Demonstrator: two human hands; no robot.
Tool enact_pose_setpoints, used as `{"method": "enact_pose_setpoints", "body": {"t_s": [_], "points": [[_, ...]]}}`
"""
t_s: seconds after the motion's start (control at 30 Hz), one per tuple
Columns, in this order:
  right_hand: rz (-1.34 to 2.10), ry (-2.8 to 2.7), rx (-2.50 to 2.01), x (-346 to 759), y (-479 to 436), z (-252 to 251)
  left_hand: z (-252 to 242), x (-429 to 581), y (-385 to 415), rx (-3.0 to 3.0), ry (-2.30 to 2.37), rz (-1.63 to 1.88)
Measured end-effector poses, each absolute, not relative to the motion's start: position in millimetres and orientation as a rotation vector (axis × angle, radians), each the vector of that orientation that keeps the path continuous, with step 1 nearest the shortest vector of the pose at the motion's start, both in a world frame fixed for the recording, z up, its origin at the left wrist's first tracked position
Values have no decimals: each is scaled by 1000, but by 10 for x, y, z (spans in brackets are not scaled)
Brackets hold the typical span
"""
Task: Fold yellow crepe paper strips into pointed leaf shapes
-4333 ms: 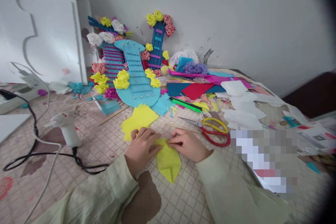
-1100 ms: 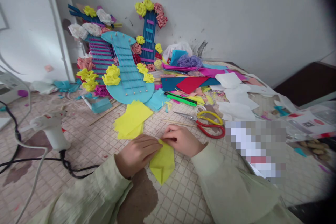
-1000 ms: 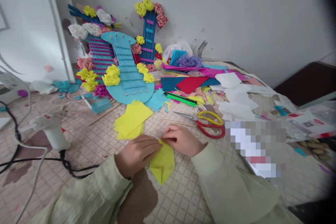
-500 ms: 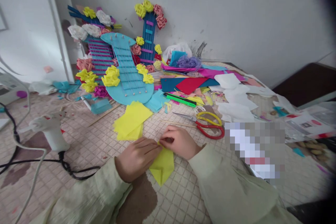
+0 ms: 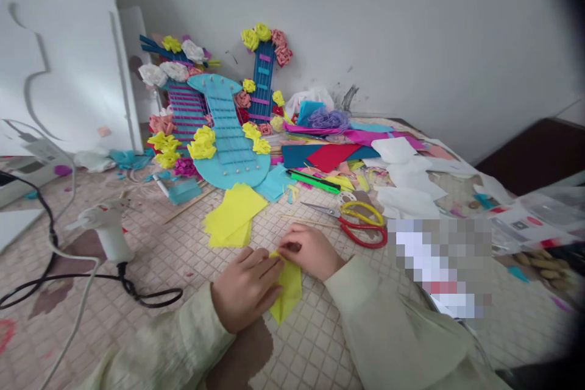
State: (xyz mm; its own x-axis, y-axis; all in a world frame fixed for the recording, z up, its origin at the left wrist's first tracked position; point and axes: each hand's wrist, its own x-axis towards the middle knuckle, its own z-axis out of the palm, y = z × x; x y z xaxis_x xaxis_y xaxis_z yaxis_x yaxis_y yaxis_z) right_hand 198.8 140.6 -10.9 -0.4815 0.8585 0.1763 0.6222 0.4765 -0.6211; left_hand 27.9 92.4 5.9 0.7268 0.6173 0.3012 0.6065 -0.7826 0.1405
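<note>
On the tiled worktop (image 5: pixel 311 347), close to the person's body, lies a folded yellow paper (image 5: pixel 289 295), with both hands on it. It is a bright lemon-yellow sheet of thin, slightly crinkled stuff, folded into a long narrow shape. Its lower end comes to a blunt point aimed toward the person, and a crease runs along its length. Its upper part is hidden under the fingers.

The left hand (image 5: pixel 247 289) lies spread and flat, palm down. Its fingers press the left side of the paper against the surface without closing round it. The right hand (image 5: pixel 311 251) is curled, and its fingertips pinch the top corner of the paper where it meets the left fingertips.

Just beyond the hands is a loose stack of yellow sheets (image 5: pixel 233 216) of the same colour, lying flat. Red-and-yellow scissors (image 5: pixel 361 226) rest near the right hand, blades pointing left. A white glue gun (image 5: pixel 108 233) stands well off to the left with its cable trailing. A blue guitar-shaped craft (image 5: pixel 226 134), trimmed with paper flowers, leans toward the wall.
</note>
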Motion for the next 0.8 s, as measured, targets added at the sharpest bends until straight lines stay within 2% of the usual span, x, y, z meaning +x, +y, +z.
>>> {"method": "enact_pose_setpoints", "body": {"t_s": [0.23,0.8], "points": [[718,-2266,-1194,2015,1418,-68,15,268,969,2798,868,605],[665,-2325,-1074,2072,1436,-130,40,228,780,2829,1023,592]]}}
